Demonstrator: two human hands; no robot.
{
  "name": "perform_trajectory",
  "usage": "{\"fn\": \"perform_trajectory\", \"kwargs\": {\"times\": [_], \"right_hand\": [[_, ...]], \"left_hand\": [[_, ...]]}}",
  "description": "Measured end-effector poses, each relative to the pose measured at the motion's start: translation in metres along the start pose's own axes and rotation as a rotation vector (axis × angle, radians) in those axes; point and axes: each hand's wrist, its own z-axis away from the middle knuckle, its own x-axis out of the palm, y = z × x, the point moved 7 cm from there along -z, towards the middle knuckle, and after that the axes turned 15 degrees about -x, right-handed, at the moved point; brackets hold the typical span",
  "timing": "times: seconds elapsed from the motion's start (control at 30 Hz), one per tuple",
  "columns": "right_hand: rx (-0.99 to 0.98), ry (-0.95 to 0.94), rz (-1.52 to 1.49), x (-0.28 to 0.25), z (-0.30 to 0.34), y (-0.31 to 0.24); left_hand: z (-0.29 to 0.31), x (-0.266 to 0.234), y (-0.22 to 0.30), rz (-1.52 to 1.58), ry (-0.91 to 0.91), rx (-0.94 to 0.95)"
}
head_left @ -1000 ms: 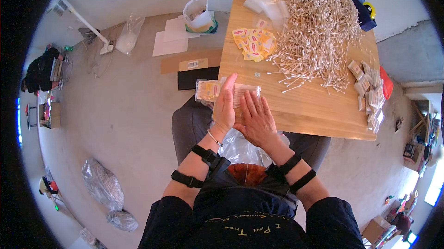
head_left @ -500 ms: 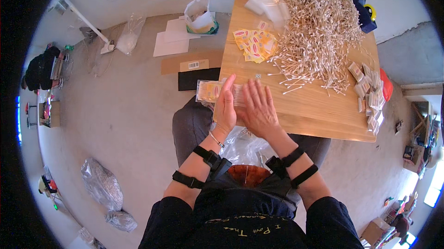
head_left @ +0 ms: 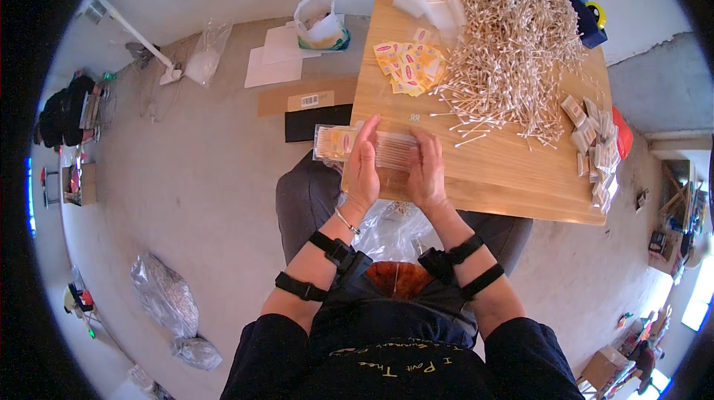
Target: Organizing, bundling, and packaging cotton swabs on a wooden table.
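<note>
A seated person held a clear plastic packet of cotton swabs (head_left: 390,149) at the near edge of a wooden table (head_left: 513,177), both hands grasping it. The left hand (head_left: 362,166) gripped the packet's left part, fingers curled over its top; the right hand (head_left: 424,169) clasped its right end. The packet lay flat, partly over the table's left edge, a yellow-and-red sachet visible inside its left end. Farther back on the table sat a large heap of loose cotton swabs (head_left: 513,50), with a scatter of yellow sachets (head_left: 409,69) just left of it and a row of small filled packets (head_left: 595,140) along the right side. A crumpled clear plastic bag (head_left: 394,225) rested in the person's lap.
</note>
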Motion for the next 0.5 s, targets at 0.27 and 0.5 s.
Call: {"fn": "perform_trajectory", "kwargs": {"times": [0.27, 0.5], "right_hand": [[0.198, 0.48, -0.408, 0.005, 0.004, 0.014], [0.173, 0.502, -0.528, 0.008, 0.001, 0.016]], "left_hand": [[0.0, 0.002, -0.001, 0.013, -0.016, 0.008], [-0.001, 0.001, -0.001, 0.081, -0.064, 0.028]]}}
